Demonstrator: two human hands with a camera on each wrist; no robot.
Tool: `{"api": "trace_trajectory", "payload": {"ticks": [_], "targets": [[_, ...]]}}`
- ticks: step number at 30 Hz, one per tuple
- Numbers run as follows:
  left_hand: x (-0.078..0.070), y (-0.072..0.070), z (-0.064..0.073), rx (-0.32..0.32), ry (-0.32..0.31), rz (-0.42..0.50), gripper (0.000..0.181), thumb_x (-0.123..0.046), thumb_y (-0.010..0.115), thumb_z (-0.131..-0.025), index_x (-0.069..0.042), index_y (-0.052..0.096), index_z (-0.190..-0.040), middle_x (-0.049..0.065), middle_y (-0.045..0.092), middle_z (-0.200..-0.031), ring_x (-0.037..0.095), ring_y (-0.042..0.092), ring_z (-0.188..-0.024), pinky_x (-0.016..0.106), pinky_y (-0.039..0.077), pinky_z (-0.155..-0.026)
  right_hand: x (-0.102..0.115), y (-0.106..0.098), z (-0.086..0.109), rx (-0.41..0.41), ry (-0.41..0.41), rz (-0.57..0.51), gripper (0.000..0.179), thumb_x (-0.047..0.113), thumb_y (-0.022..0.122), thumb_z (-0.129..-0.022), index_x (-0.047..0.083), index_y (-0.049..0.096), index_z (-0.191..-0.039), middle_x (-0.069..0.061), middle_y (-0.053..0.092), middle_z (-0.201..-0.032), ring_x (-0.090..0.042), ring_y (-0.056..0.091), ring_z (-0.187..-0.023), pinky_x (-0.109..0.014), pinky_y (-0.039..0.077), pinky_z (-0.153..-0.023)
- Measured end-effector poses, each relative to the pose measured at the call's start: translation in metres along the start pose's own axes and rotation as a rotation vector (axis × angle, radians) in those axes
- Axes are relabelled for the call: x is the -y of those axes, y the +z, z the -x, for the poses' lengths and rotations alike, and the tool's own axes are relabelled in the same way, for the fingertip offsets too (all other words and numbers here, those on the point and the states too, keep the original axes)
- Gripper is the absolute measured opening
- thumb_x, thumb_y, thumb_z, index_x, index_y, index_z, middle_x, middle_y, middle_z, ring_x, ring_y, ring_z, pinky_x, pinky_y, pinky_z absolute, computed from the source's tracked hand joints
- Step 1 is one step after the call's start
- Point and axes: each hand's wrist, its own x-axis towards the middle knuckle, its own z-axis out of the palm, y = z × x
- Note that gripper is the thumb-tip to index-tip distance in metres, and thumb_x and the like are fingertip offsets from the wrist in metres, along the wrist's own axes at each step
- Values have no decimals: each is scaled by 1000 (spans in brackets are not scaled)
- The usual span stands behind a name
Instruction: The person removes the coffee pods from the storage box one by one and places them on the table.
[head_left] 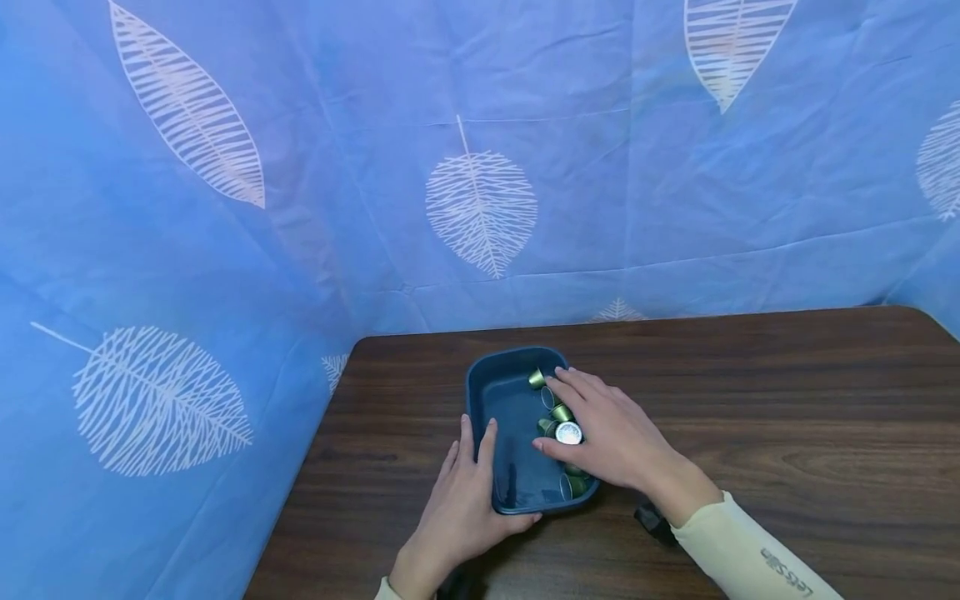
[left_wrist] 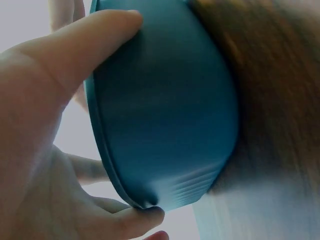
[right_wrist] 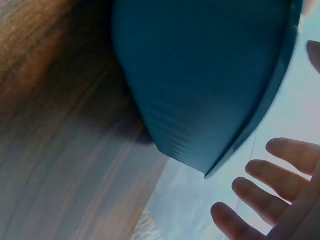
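Observation:
A dark blue rectangular plastic container [head_left: 504, 483] stands on the table in the head view. My left hand [head_left: 457, 508] grips its near left corner; in the left wrist view the thumb lies against the outer wall [left_wrist: 165, 100] and other fingers reach round the rim. Several green coffee capsules lie along the container's right side, among them a capsule [head_left: 536, 378] at the far end and a capsule [head_left: 576, 486] at the near end. One capsule [head_left: 568, 432] turns its silver lid up. My right hand [head_left: 611, 429] is over these capsules, fingers spread, partly hiding them; no capsule shows in its grasp.
The brown wooden table [head_left: 787, 400] extends to the right and in front of the container. Behind it and at the left hangs a blue cloth [head_left: 585, 192] with white leaf prints. A small black object [head_left: 654, 523] shows under the right wrist.

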Motion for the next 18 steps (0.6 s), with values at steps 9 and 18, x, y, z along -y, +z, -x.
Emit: {"api": "trace_trajectory", "payload": {"ticks": [9, 18], "targets": [[-6, 2, -6, -8, 8, -8, 123, -63, 92, -77, -10, 31, -170, 36, 18, -174, 63, 38, -152, 74, 41, -117, -6, -3, 2, -49, 27, -33, 87, 61, 75, -94, 12, 51, -161, -18, 47, -168, -43, 43, -156, -72, 40, -118], [-10, 2, -6, 14, -3, -8, 121, -63, 91, -79, -13, 30, -170, 36, 16, -175, 61, 37, -154, 74, 39, -119, -11, -1, 9, -104, 45, -25, 86, 60, 76, -94, 10, 52, -160, -18, 47, -168, -42, 43, -156, -73, 41, -118]]}}
